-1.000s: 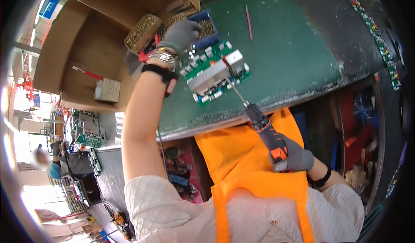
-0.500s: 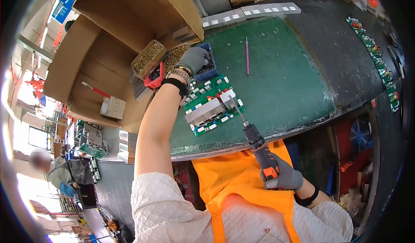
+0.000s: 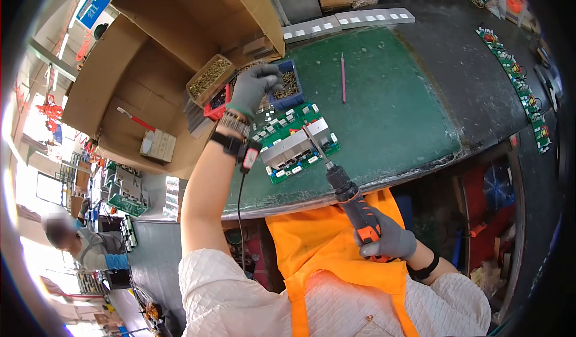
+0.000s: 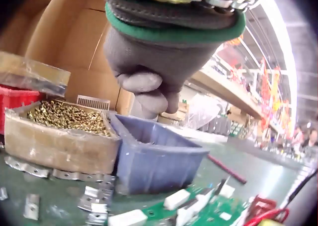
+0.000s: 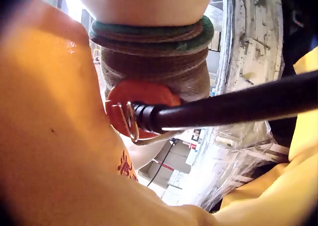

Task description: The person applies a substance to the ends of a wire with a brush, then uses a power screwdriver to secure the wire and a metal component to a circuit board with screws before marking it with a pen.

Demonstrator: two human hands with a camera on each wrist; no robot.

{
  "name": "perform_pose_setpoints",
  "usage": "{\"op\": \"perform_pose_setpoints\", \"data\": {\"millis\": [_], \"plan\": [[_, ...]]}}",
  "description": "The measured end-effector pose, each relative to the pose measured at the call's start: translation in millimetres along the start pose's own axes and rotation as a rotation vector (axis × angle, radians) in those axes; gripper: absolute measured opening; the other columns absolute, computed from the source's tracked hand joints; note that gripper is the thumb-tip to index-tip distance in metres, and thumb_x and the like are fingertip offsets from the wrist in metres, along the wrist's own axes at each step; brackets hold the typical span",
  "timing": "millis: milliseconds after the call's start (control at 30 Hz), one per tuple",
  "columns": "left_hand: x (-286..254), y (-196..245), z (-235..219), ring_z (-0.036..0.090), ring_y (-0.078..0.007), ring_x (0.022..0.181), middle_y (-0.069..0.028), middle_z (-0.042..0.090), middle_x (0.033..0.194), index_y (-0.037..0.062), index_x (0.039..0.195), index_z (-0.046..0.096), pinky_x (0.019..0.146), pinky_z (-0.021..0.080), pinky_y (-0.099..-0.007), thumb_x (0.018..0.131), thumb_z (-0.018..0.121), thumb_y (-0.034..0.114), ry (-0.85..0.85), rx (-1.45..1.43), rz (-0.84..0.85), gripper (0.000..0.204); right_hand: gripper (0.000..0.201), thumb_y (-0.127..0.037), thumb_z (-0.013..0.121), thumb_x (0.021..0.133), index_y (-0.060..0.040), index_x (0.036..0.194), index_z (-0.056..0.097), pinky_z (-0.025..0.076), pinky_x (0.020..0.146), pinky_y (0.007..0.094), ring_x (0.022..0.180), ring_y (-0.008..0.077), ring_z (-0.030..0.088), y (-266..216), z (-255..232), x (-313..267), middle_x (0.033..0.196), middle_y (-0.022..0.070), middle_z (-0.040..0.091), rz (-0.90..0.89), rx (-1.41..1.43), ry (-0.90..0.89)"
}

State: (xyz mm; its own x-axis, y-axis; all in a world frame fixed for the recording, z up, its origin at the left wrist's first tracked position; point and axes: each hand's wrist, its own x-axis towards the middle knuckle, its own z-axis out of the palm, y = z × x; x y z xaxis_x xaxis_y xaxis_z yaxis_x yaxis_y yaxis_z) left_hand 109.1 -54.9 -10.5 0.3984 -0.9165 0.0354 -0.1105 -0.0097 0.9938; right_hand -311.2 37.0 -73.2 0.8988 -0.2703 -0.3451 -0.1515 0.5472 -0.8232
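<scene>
My gloved right hand [image 3: 391, 238] grips a black and orange electric screwdriver [image 3: 354, 202]. Its long bit overlaps the grey metal heat sinks on a green circuit board [image 3: 282, 136]. The right wrist view shows the tool's orange end [image 5: 141, 94] with a thick black cord [image 5: 223, 107] running from it. Over a blue bin [image 3: 295, 100] of screws hovers my gloved left hand [image 3: 255, 86], fingers curled and fingertips above the rim. In the left wrist view its folded fingers [image 4: 144, 87] hide their inner side; I cannot tell whether they pinch a screw.
Beside the blue bin stand a cardboard box of brass-coloured screws [image 4: 64, 144] and a red bin [image 3: 215, 110]. A pink pen-like stick [image 3: 343, 82] lies on the green mat [image 3: 396, 91]. Large cardboard boxes [image 3: 114, 79] rise at left; several circuit boards [image 3: 522, 91] line the right.
My left hand has drawn back from inside the blue bin to above its near side. The screwdriver has shifted left, its bit now across the heat sinks. The head view has tilted.
</scene>
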Motion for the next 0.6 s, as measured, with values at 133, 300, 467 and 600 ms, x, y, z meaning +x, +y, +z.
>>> {"op": "perform_pose_setpoints", "data": {"millis": [133,300,467,600], "plan": [[-67,26,10,0.068,-0.0175,0.082,-0.0121,0.07,0.098,-0.0058,0.115,0.061,0.074,0.057,-0.0275,0.092,0.059,0.003,-0.177,0.035,-0.089,0.025,0.081,-0.004,0.082,0.068,-0.0049,0.137,0.038,0.051,0.066,0.028,0.075,0.0115,0.06,1,2,1,0.089,0.0028,0.058,-0.019,-0.061,-0.006],[-146,39,12,0.053,-0.005,0.063,-0.0017,0.063,0.083,0.0017,0.109,0.065,0.054,0.04,-0.0171,0.092,0.063,0.009,-0.042,0.111,-0.181,0.019,0.084,-0.01,0.085,0.068,-0.005,0.139,0.04,0.049,0.067,0.0255,0.077,0.0093,0.057,-7,12,3,0.093,0.0017,0.058,0.044,-0.098,-0.029],[-200,18,-4,0.065,-0.0121,0.072,-0.0075,0.067,0.091,0.0,0.104,0.063,0.06,0.052,-0.0209,0.091,0.063,0.005,-0.028,-0.095,-0.183,0.013,0.089,-0.025,0.089,0.067,-0.004,0.14,0.041,0.048,0.084,0.0297,0.093,0.0149,0.057,-6,19,9,0.106,0.0063,0.059,0.137,-0.338,-0.081],[-227,8,-11,0.069,-0.0169,0.077,-0.013,0.068,0.094,-0.0004,0.107,0.059,0.066,0.056,-0.0246,0.093,0.062,0.006,-0.031,-0.219,-0.336,0.016,0.091,-0.031,0.089,0.066,-0.0036,0.139,0.042,0.046,0.09,0.0306,0.1,0.0179,0.056,-10,24,12,0.11,0.0085,0.059,0.203,-0.487,-0.107]]}}
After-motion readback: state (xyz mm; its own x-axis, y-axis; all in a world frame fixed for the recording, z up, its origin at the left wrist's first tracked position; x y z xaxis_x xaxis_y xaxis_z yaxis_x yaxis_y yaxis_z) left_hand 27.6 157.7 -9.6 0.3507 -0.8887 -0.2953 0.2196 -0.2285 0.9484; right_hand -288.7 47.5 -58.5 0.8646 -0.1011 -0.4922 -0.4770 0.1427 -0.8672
